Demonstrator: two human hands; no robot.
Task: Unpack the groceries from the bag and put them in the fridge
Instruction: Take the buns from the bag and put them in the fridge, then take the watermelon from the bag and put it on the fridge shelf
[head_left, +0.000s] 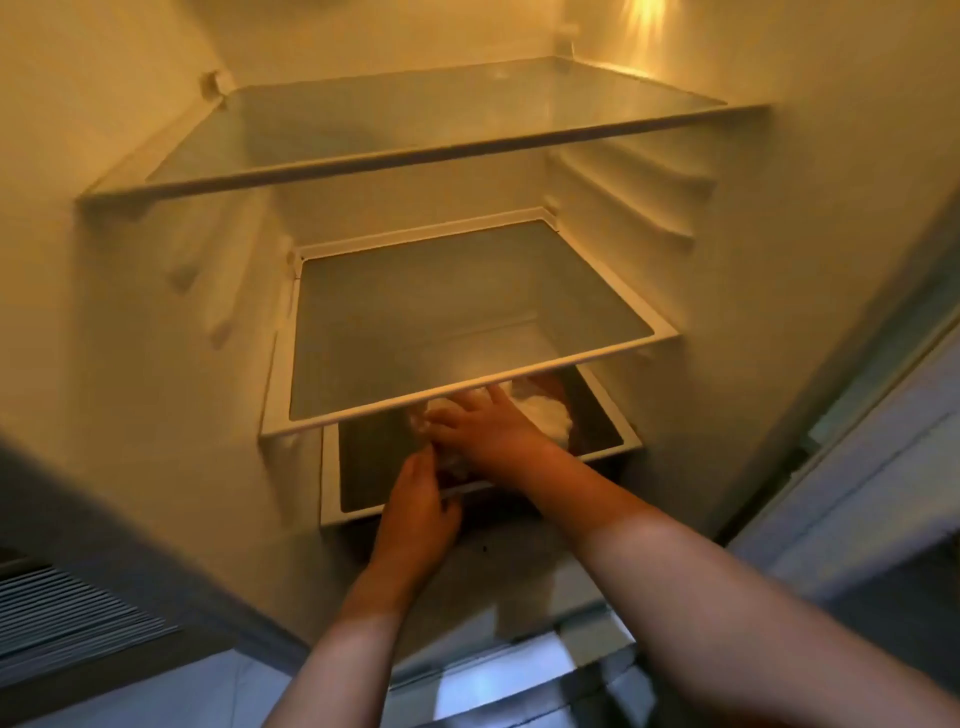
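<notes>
Both arms are reaching into the open fridge (130, 312), whose inside is glowing yellow from a light (644, 15) high at the back right. The hands are meeting at the lowest level, at a drawer (613, 441) that is sitting below the framed lower shelf (467, 384).

The right hand (483, 426) is lying over a white plastic bag (545, 415) inside the drawer, palm down, with the fingers stretching forward and spreading over the crumpled plastic; one finger is pointing toward the back under the shelf edge. It is touching the bag, but whether any finger is curling round it is too blurred to tell. The bag is bunching up toward the right half of the drawer, partly hiding under the front edge of the lower shelf, and something dark reddish is showing just behind and beside it.

The left hand (421, 499) is sitting at the drawer's front rim, just below and left of the right hand, with its fingers bending over the rim near a scrap of white plastic; what exactly it is gripping is not clear.

Above, a glass upper shelf (415, 150) is spanning the fridge. At the lower left a ribbed grey panel (67, 618) is showing outside the fridge.
</notes>
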